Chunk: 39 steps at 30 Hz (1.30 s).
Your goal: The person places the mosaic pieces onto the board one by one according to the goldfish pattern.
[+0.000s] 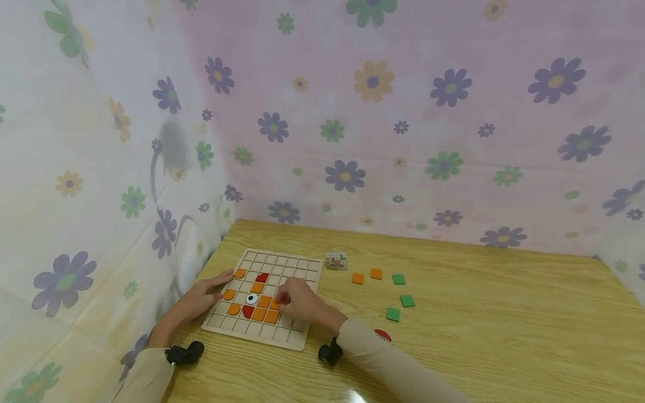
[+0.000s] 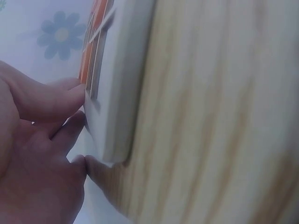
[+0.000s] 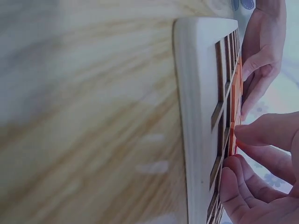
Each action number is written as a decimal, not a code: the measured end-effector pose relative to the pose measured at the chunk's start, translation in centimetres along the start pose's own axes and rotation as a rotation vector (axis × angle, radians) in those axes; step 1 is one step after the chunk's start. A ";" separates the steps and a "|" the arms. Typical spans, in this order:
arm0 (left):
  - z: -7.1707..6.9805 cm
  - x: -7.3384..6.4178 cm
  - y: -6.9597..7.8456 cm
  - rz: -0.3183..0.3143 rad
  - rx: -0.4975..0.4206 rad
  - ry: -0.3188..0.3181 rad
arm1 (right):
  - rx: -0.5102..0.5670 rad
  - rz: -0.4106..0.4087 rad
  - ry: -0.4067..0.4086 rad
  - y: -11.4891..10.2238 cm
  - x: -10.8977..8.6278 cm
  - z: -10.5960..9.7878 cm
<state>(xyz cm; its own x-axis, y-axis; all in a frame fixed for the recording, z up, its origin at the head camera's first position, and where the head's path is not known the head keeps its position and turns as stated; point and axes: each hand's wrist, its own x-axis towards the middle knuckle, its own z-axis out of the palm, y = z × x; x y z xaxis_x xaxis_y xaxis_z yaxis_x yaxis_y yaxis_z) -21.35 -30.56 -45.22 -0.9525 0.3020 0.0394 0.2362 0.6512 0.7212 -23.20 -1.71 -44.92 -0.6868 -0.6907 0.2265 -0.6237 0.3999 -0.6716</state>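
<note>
A wooden grid board (image 1: 227,324) lies on the table. In its squares sit orange square tiles (image 1: 258,314), orange round pieces (image 1: 234,309), two red rounded pieces (image 1: 262,277) and a white eye piece (image 1: 252,299). My right hand (image 1: 302,301) reaches over the board and pinches an orange tile (image 1: 275,304) at a square right of the other orange ones. Its fingertips (image 3: 240,133) partly cover that tile. At the board's left edge rests my left hand (image 1: 201,296), fingers extended, the fingertips (image 2: 77,95) touching the rim.
Right of the board lie two loose orange tiles (image 1: 358,278) and three green tiles (image 1: 399,279). A red piece (image 1: 382,334) is partly hidden by the right sleeve (image 1: 383,358). A small printed pattern card (image 1: 336,260) lies beyond the board's corner. Flowered cloth (image 1: 403,140) hangs behind the table.
</note>
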 end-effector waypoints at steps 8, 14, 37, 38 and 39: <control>0.0 0.0 -0.1 -0.002 -0.005 0.002 | 0.042 0.016 -0.016 -0.1 -0.9 -1.0; 0.1 0.1 -0.3 -0.023 0.007 0.001 | 0.021 0.054 -0.041 -0.1 -1.9 -2.6; 0.2 0.1 -0.5 -0.041 -0.012 -0.007 | -0.024 0.065 -0.008 1.9 -5.5 -7.9; 0.2 0.1 -0.5 -0.039 -0.012 -0.007 | -0.023 0.068 -0.004 2.0 -5.6 -8.0; 0.2 0.1 -0.5 -0.039 -0.014 -0.008 | -0.026 0.068 -0.001 2.2 -5.8 -8.2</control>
<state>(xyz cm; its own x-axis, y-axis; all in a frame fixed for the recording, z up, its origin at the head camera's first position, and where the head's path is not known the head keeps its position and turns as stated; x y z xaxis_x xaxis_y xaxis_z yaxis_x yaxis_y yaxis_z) -21.49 -30.73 -45.65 -0.9594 0.2820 0.0059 0.1964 0.6531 0.7314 -23.65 8.07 -41.88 -0.7276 -0.6619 0.1801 -0.5849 0.4615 -0.6670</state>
